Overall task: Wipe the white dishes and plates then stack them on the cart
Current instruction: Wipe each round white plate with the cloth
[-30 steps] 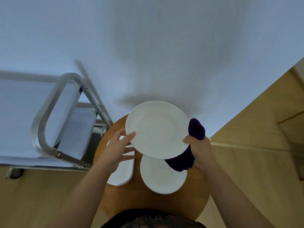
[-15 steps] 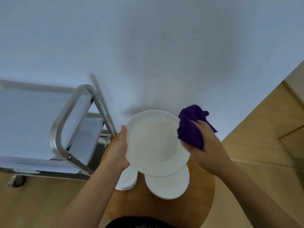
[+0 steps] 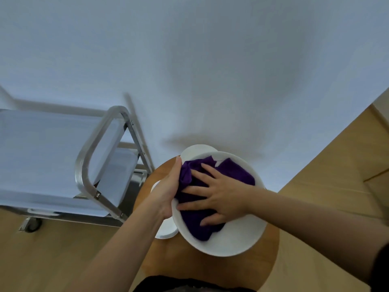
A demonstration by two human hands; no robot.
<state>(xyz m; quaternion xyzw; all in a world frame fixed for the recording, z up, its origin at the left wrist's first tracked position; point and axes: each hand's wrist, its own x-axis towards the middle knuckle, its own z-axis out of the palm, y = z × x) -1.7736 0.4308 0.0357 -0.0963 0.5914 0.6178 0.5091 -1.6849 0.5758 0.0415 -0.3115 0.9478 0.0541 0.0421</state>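
Observation:
A round white plate is held above the small round wooden table. My left hand grips the plate's left rim. My right hand lies flat with fingers spread, pressing a purple cloth onto the plate's face. Another white plate peeks out behind the held one. A white oblong dish lies on the table under my left wrist, mostly hidden.
The metal cart with its tubular handle and pale shelves stands left of the table, close to the white wall. Wooden floor shows on the right and below the cart.
My right hand moved from the plate's right edge onto its face and now presses the spread cloth there. The plate has tilted flatter and sits lower in view.

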